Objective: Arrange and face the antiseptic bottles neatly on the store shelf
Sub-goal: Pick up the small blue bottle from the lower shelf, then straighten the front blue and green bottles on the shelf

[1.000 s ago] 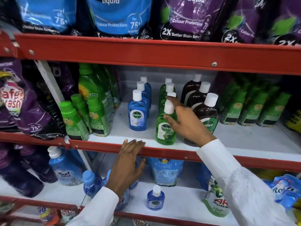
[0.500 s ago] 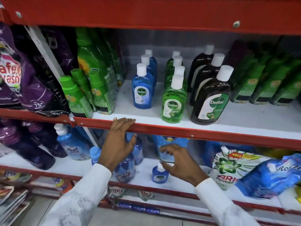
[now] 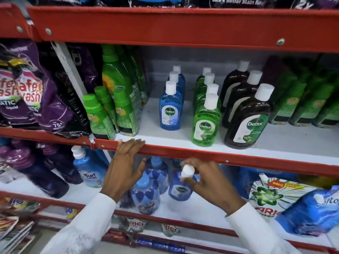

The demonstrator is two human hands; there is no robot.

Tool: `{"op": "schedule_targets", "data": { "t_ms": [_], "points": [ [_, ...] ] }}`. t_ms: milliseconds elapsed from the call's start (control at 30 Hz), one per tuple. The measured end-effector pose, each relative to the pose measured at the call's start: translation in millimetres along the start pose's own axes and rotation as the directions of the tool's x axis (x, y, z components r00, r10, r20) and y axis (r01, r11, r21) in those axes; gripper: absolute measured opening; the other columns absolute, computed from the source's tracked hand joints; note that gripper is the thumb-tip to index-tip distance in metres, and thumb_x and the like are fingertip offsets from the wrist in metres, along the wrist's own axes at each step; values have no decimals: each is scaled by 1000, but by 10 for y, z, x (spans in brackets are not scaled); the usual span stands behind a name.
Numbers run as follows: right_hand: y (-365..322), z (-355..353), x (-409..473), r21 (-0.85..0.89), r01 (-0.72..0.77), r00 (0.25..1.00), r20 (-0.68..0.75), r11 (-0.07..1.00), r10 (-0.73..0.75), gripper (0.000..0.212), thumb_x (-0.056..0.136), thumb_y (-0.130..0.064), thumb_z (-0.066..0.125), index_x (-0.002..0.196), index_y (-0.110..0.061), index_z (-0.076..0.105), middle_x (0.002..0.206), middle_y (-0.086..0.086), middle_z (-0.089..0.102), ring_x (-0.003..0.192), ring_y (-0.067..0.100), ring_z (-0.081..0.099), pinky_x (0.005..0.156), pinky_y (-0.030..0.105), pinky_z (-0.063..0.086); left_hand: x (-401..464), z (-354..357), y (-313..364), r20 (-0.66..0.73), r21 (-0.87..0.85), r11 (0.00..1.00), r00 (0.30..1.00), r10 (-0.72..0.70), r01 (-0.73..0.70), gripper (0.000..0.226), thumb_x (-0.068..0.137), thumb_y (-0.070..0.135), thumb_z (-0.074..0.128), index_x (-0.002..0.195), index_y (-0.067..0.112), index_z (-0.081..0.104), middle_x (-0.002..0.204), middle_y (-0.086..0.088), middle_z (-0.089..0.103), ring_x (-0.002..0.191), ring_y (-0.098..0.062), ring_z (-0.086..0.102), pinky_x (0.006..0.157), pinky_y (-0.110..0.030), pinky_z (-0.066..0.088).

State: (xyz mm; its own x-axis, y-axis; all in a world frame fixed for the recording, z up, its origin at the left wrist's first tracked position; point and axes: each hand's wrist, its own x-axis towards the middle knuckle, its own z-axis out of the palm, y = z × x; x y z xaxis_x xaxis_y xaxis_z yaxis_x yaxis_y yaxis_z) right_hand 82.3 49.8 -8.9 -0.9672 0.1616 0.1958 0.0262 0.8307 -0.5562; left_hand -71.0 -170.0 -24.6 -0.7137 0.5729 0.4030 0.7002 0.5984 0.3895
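On the middle shelf (image 3: 183, 136) stand three rows of Dettol bottles with white caps: a blue row (image 3: 170, 111), a green row (image 3: 205, 123) and a dark brown row (image 3: 248, 121), labels facing out. On the shelf below, my right hand (image 3: 207, 180) grips a small blue Dettol bottle (image 3: 179, 189) by its cap and neck; the bottle tilts. My left hand (image 3: 124, 162) rests with spread fingers on the red front lip of the middle shelf, holding nothing.
Green-capped bottles (image 3: 99, 116) stand left of the Dettol rows, darker green bottles (image 3: 302, 103) to the right. Purple pouches (image 3: 27, 99) hang at far left. The lower shelf holds blue patterned bottles (image 3: 146, 195), a Surf bottle (image 3: 89, 171) and Ariel packs (image 3: 271, 197).
My right hand left the green Dettol bottle, dropped to the lower shelf and closed on the small blue bottle, tilting it. My left hand stayed on the shelf lip.
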Motion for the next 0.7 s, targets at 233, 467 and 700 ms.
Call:
{"op": "schedule_targets", "data": {
  "t_ms": [233,467,700],
  "points": [
    [-928,-859,425,83,239,928,-311,967,-203,38,93,-22,65,129,-21,56,117,-4,66,96,4,60,89,19,47,48,14,19,-28,-80,995,998,-64,62,51,81,18,68,130,16,55,129,-4,58,124,-20,48,111,-21,26],
    [-969,-757,1209,-80,179,956,-222,981,-193,41,92,-12,64,132,-17,56,126,10,65,115,23,60,96,29,45,26,2,-31,-48,-123,992,999,-25,19,51,82,22,67,131,20,54,129,1,55,123,-15,49,108,-30,41],
    [-768,-611,1518,-101,90,978,-178,991,-107,48,93,-15,63,138,-25,50,128,11,66,116,27,62,85,22,41,65,-44,-61,-61,-137,991,998,-1,-8,51,83,23,66,132,18,55,130,-1,58,124,-17,49,108,-22,32]
  ]
}}
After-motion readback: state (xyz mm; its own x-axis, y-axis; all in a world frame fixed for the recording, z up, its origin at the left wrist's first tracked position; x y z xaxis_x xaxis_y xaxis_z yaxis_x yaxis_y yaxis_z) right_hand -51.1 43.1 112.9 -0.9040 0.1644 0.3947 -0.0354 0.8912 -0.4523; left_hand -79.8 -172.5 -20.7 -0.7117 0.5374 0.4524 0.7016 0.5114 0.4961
